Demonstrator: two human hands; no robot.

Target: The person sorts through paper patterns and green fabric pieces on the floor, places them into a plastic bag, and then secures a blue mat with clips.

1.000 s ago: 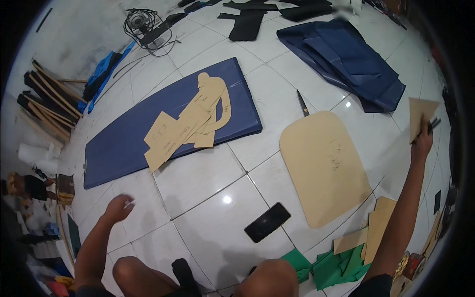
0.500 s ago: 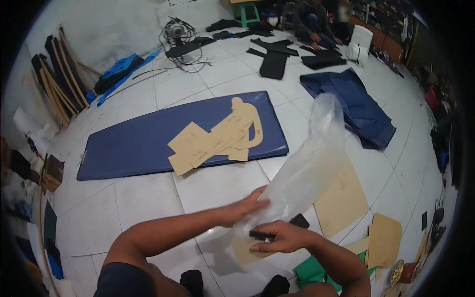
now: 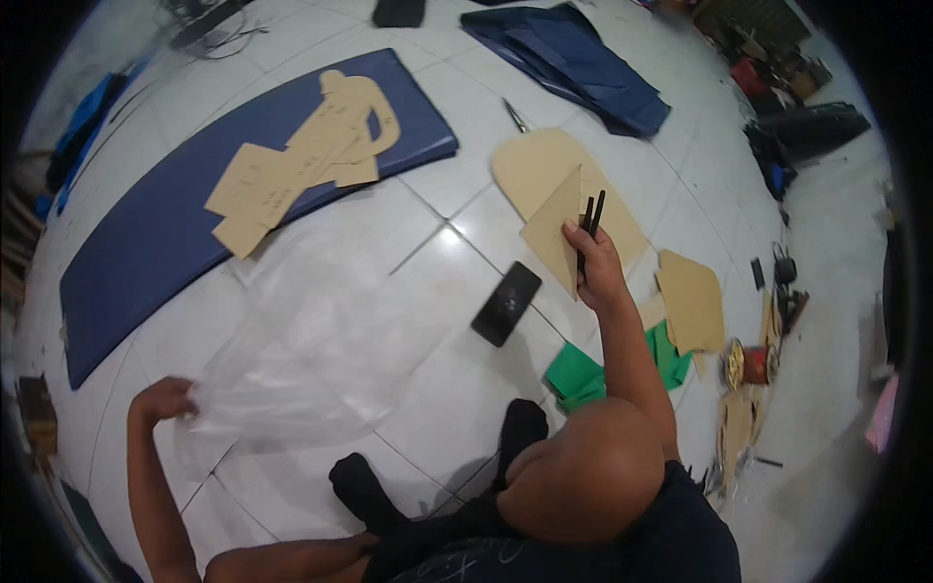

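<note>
At the left, my left hand [image 3: 165,400] is closed on the edge of a clear plastic bag [image 3: 301,360], which spreads loosely over the floor tiles. My right hand [image 3: 601,267], raised at the right, grips a small tan cardboard piece [image 3: 556,231] together with two slim black pen-like sticks [image 3: 594,209] that point upward. Beneath it lies a larger cardboard piece with a rounded end [image 3: 530,160]. A black phone [image 3: 506,303] rests on the tiles between the bag and my right forearm.
Folded blue material [image 3: 155,243] bears several cardboard patterns [image 3: 301,165]. More blue material [image 3: 573,68] lies at the far side, near a pointed metal tool [image 3: 515,116]. Green fabric [image 3: 575,374], another cardboard piece [image 3: 692,301] and a spool [image 3: 748,364] sit to the right.
My left hand has swung left, taking the plastic bag away from the cardboard and down onto the tiles. My right hand has risen and now holds a cardboard piece. The view has shifted.
</note>
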